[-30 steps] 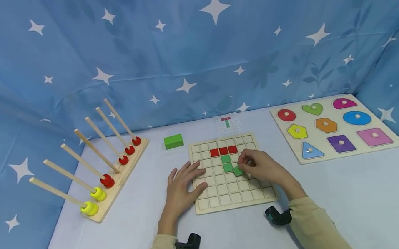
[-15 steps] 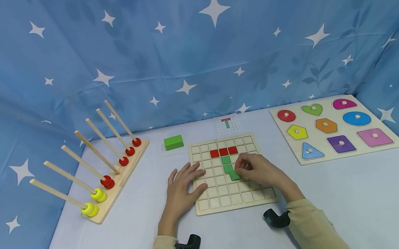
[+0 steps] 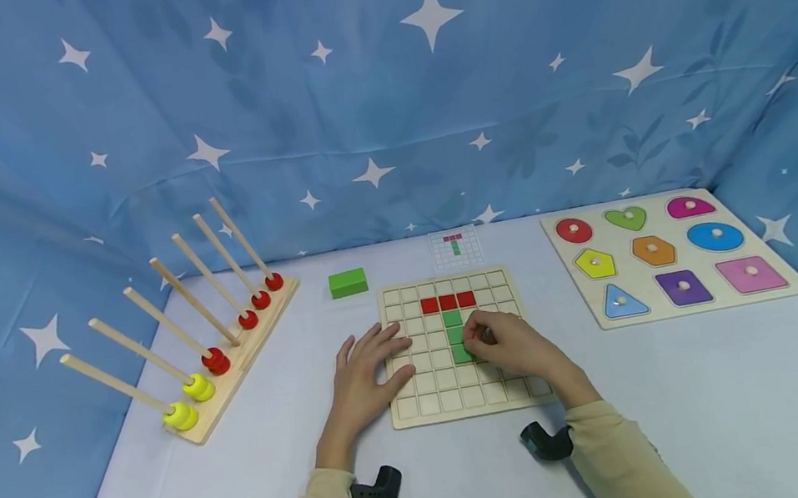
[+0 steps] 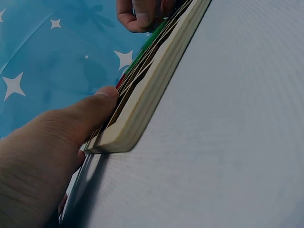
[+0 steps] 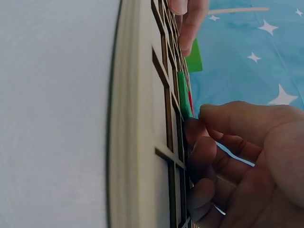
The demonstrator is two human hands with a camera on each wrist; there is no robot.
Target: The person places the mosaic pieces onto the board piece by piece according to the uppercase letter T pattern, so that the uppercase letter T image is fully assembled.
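Note:
In the head view a pale wooden grid board (image 3: 427, 405) carries a row of red square tiles (image 3: 447, 302) with a column of green tiles (image 3: 452, 319) below its middle. My right hand (image 3: 513, 343) pinches the lowest green tile (image 3: 462, 353) at its right edge; that tile lies at the column's bottom end. In the right wrist view, thumb and forefinger meet at the end of this green tile (image 5: 184, 95), the other fingers curled over the board. My left hand (image 3: 364, 375) rests with spread fingers on the board's left edge, its thumb (image 4: 97, 111) on the rim.
Behind the board lie a green block (image 3: 347, 283) and a small pattern card (image 3: 455, 249). A peg stand (image 3: 233, 372) with red and yellow beads is at the left. A knobbed shape puzzle (image 3: 672, 255) lies at the right. A blue star-print cloth hangs behind.
My right hand has moved slightly left and toward me with the green tile, which went from tilted beside the column to lined up below it. My left hand stays put.

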